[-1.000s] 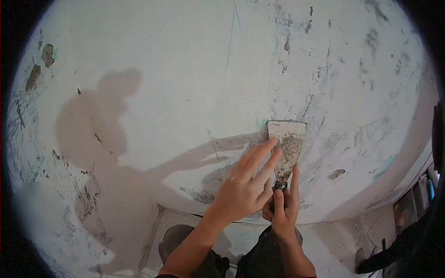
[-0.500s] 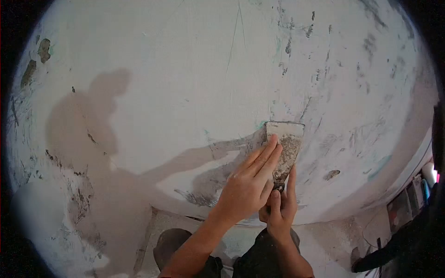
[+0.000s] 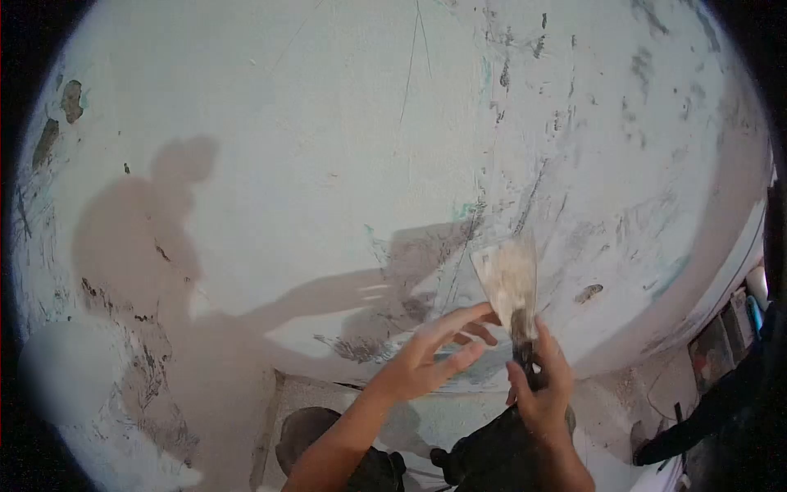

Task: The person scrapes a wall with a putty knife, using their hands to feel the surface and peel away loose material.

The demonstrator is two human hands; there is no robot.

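Note:
A wide scraper (image 3: 507,275) with a pale, stained blade and dark handle points up in front of the scuffed white wall (image 3: 328,164). My right hand (image 3: 544,379) is wrapped round its handle. Just left of the blade's lower part is my left hand (image 3: 434,351), its fingers apart and slightly curled, holding nothing. Whether its fingertips touch the blade's edge I cannot tell. Dark scratches and greenish marks show on the wall around the blade.
My knees (image 3: 307,435) are below, over a dusty floor (image 3: 611,410). At the lower right, a dark-clothed leg of another person (image 3: 705,418) stands beside a container of items (image 3: 725,348). Shadows fall on the wall at left.
My left hand has come off the blade and opened, moving down and left. My right hand has shifted right with the scraper, which has tilted and turned.

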